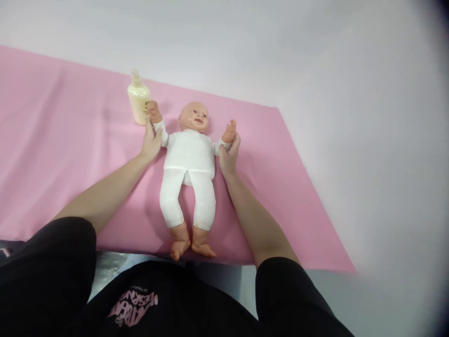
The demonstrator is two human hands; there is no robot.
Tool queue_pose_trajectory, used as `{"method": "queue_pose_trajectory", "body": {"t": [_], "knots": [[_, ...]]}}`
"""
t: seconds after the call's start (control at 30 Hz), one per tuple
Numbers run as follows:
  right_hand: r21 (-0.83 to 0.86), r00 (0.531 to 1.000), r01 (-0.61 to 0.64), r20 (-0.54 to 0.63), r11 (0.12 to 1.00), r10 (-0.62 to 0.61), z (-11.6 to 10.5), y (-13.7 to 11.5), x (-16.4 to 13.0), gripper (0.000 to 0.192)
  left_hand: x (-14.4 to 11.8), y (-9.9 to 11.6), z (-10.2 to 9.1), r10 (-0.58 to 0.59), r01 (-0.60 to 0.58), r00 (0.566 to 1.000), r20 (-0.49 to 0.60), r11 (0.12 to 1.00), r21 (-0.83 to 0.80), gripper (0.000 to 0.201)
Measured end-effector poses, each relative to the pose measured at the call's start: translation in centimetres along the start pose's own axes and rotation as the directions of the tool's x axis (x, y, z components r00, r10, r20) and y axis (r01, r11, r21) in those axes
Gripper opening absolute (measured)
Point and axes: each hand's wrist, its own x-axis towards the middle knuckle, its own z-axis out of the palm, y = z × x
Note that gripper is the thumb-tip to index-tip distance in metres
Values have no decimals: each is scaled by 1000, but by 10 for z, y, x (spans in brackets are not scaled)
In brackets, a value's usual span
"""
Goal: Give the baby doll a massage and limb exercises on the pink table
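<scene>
A baby doll (190, 152) in a white top and white trousers lies face up, its bare feet toward me and its arms spread. My left hand (151, 142) is closed around the doll's forearm on the left side, near the white cuff. On the other side, my right hand (229, 154) grips the doll's other forearm at the sleeve end, thumb on the near side. Parts of my fingers are hidden behind the doll's arms. Just beyond my left hand stands a pale yellow pump bottle (137, 99) with dark lettering, partly covered by the doll's hand.
A pink sheet (70, 135) covers the table under the doll, with creases on the left. The table's near edge runs just past the doll's feet, close to my body. A pale wall or floor surface (351, 117) lies beyond the far and right edges.
</scene>
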Motion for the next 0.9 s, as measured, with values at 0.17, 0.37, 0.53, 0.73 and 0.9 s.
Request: {"method": "queue_pose_trajectory", "body": {"t": [0.17,0.37,0.53,0.73,0.9], "knots": [[-27,999,-18,-34,999,17,0,6,-1,68,0,8,0,-39,39,999,9,999,7,75],[-43,999,-14,-29,999,13,0,5,-2,66,-1,16,3,13,-14,1000,17,999,34,74],[-118,998,-10,61,993,18,-2,1,-2,62,0,4,4,48,-50,999,20,995,87,79],[-278,974,72,228,958,-8,0,-3,-2,57,-3,23,4,154,-188,976,156,952,240,76],[-343,953,124,304,931,-15,3,-9,-2,67,-9,41,6,94,-253,929,358,867,430,60]]}}
